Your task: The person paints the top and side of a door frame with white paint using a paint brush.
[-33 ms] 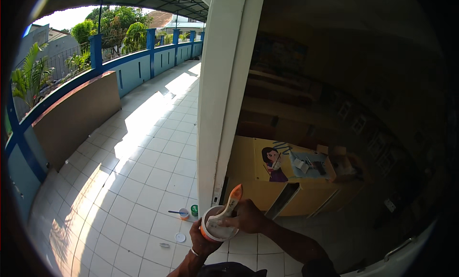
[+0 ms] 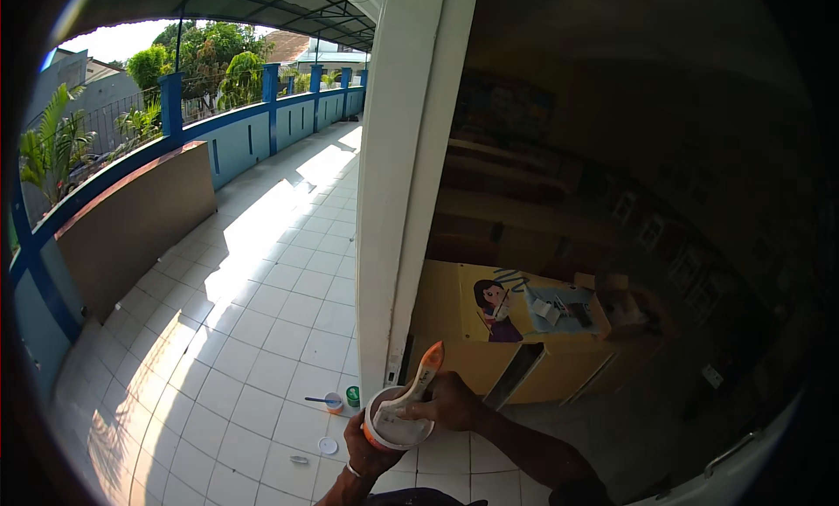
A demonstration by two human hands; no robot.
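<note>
My left hand (image 2: 369,449) grips a white and orange paint tub (image 2: 374,438) from its left side, near the bottom middle. Whitish-grey paint (image 2: 406,431) shows inside it. Closed round a flat paintbrush (image 2: 418,385) is my right hand (image 2: 456,403), at the tub's right side. The brush slants over the opening, its orange-tipped handle pointing up and its lower end down inside the rim. Its bristles are hard to make out. Both hands are just in front of the foot of a white door post (image 2: 398,200).
On the tiled floor (image 2: 253,401) left of the tub are a small tub with a blue-handled tool (image 2: 333,402), a green can (image 2: 353,396), a white lid (image 2: 328,446) and a small pale piece (image 2: 299,460). A yellow table (image 2: 454,287) with an open box (image 2: 616,301) stands inside the dark room at right.
The view has shifted very slightly, so the post, table and floor things sit a little lower and further left. Both hands keep their hold on the tub and paintbrush.
</note>
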